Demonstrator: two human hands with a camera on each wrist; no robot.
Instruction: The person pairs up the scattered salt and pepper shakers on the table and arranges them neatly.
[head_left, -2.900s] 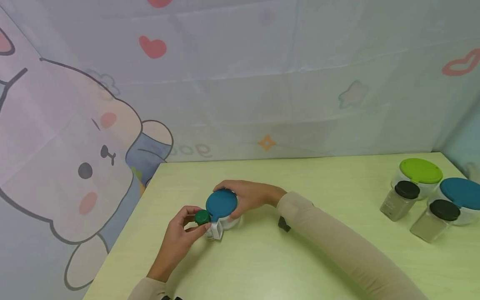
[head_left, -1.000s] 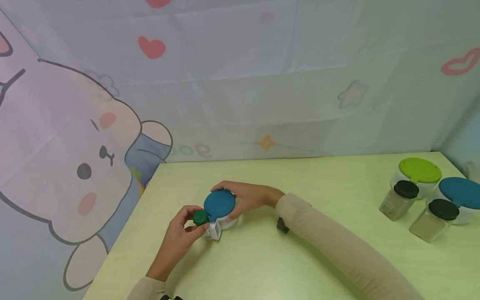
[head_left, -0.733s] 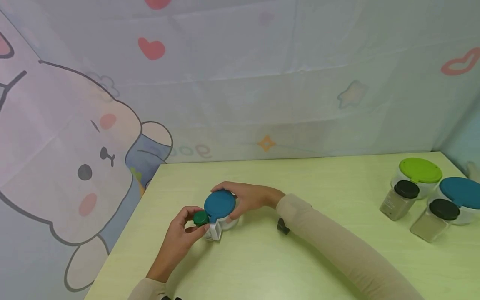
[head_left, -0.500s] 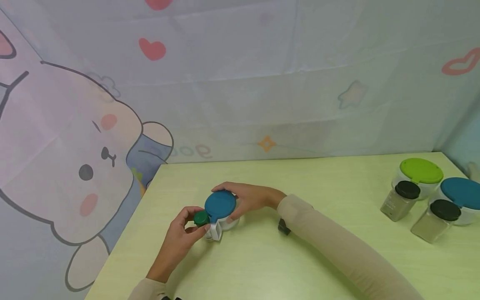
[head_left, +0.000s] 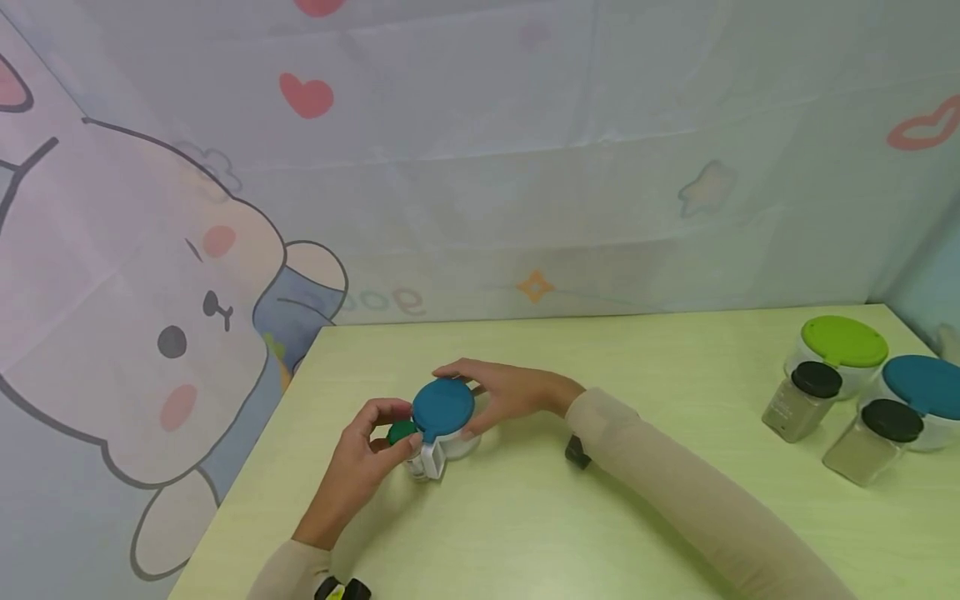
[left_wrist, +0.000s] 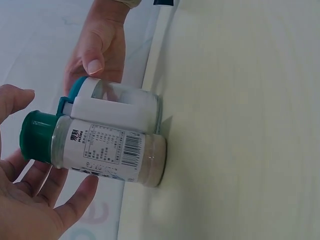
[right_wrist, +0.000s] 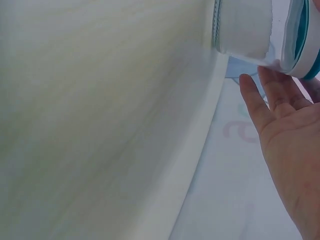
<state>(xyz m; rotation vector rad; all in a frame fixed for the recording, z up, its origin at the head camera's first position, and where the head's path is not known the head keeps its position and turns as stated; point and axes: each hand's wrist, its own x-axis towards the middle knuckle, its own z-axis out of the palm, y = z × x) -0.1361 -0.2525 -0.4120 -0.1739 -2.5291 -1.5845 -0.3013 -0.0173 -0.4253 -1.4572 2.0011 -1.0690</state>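
A spice bottle with a green cap and a printed barcode label stands upright on the table. Right beside it is a clear seasoning jar with a blue lid and white handle, the handle side against the bottle. My left hand surrounds the green cap with fingers spread; in the left wrist view the thumb is apart from it. At the jar's far side my right hand has loose, extended fingers, the tips close to the lid and wall. White contents show inside the jar in the right wrist view.
At the right of the table stand a green-lidded jar, another blue-lidded jar, and two black-capped bottles, a rear one and a front one. A printed cloth hangs behind the table's back edge.
My left fingers have spread and lifted slightly around the green cap. The right hand has eased a little to the right from the jar. Bottle and jar stay side by side.
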